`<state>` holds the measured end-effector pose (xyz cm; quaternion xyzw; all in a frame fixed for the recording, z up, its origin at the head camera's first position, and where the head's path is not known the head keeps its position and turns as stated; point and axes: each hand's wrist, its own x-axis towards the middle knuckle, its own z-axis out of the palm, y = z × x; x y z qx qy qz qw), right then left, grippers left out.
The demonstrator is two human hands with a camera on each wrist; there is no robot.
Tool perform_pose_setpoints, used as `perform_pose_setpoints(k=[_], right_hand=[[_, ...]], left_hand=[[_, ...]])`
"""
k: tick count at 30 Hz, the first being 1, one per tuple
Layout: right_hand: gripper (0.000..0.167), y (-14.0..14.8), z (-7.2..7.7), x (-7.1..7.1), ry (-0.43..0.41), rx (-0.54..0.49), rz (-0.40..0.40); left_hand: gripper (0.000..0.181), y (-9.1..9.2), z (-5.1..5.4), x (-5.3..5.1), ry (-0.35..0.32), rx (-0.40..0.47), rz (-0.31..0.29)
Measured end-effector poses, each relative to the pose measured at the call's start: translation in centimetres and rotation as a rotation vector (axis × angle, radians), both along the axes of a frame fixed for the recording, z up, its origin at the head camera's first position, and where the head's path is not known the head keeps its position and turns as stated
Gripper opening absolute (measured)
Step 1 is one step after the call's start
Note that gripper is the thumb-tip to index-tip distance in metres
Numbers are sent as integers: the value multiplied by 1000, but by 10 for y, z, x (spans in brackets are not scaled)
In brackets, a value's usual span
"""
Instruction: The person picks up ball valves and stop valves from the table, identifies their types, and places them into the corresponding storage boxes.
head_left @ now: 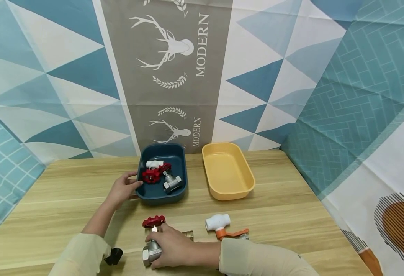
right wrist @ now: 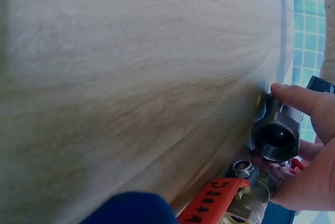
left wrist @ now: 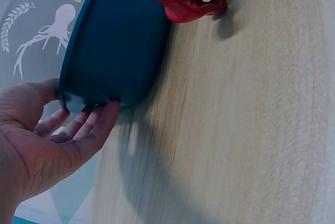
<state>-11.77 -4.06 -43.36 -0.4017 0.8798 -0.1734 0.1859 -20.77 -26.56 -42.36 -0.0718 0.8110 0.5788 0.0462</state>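
My left hand (head_left: 123, 188) grips the left side of a dark blue bin (head_left: 162, 200), the thumb at its rim and the fingers along the outer wall. Inside the bin lie a metal valve (head_left: 172, 183), red handwheels (head_left: 151, 176) and a white fitting (head_left: 154, 164). Below the bin, my right hand (head_left: 174, 247) holds a silvery gate valve (head_left: 151, 253) with a red handwheel (head_left: 154, 221). Its threaded opening (right wrist: 277, 143) faces the right wrist camera. A brass valve end (head_left: 188, 235) shows just beyond that hand, the rest hidden behind it.
A yellow bin (head_left: 227, 170) stands to the right of the blue one. Near the right sleeve lie a white pipe fitting (head_left: 218, 221) and an orange lever (head_left: 236, 233), partly covered by the forearm. Patterned cloth (head_left: 174, 96) hangs behind the wooden table (head_left: 284, 214).
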Motion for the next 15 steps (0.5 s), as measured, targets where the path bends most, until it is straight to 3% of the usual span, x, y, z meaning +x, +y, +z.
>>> perform_pose_setpoints(k=[15], right_hand=[[49, -3, 2, -1, 26, 11, 21]], left_hand=[[56, -1, 0, 0, 2, 1, -5]])
